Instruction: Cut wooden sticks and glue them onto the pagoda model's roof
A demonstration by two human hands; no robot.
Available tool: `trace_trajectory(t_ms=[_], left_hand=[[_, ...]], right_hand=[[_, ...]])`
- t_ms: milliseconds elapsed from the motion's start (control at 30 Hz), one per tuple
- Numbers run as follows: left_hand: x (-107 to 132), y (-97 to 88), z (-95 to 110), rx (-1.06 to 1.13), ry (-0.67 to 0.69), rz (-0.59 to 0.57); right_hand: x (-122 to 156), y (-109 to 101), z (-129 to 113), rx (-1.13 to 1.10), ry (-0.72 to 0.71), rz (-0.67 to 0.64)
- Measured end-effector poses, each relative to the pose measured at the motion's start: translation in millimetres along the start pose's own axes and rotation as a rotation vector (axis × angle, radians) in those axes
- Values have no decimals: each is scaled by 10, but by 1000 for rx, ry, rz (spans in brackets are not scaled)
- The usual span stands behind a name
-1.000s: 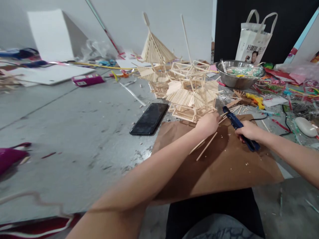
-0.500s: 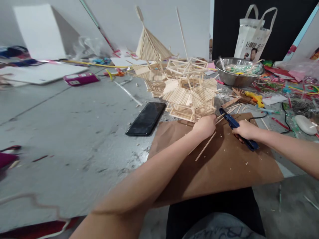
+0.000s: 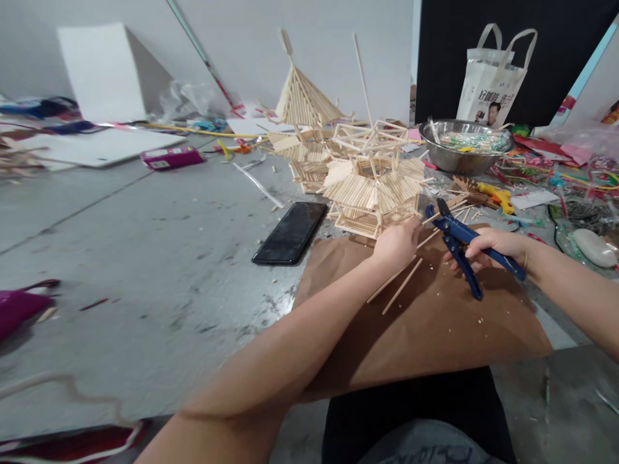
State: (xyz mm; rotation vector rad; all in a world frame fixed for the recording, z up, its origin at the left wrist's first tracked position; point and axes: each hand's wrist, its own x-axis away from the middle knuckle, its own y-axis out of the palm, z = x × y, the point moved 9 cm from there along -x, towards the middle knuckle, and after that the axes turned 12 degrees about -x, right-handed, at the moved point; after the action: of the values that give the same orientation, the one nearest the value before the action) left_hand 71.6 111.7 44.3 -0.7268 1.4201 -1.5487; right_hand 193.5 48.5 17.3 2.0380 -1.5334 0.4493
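My left hand (image 3: 397,246) is closed at the front of a pale stick-built model (image 3: 374,193), pinching a thin wooden stick (image 3: 431,218) that points right, into the cutter's jaws. My right hand (image 3: 500,248) grips a blue hand cutter (image 3: 465,233) whose handles are spread wide. Below my left hand, loose wooden sticks (image 3: 402,285) lie on the brown sheet (image 3: 435,341). Fingers hide the left end of the held stick. Behind the front model stands another with a pointed roof (image 3: 307,96).
A black phone (image 3: 290,233) lies left of the sheet. A steel bowl (image 3: 469,161) with packets stands at the back right, near a white bag (image 3: 493,84). A yellow glue gun (image 3: 498,196) and wire scraps clutter the right. A purple box (image 3: 173,158) lies far left.
The cutter's handles have gone from pressed together to spread apart, and its jaws have opened around the stick. My left hand stays nearly in place. The view has shifted slightly.
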Motion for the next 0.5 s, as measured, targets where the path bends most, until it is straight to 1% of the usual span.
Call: trace_trajectory(t_ms=[167, 267, 400, 467, 500], left_hand=[[22, -44, 0, 15, 3, 4], [43, -112, 2, 76, 9, 36], [54, -178, 75, 204, 84, 75], [53, -174, 74, 183, 71, 73], [53, -160, 64, 151, 54, 61]], right_hand=[[37, -26, -25, 51, -13, 39], [94, 10, -79, 81, -58, -1], [186, 39, -152, 110, -111, -24], [185, 20, -176, 164, -111, -5], [172, -9, -190, 230, -109, 23]])
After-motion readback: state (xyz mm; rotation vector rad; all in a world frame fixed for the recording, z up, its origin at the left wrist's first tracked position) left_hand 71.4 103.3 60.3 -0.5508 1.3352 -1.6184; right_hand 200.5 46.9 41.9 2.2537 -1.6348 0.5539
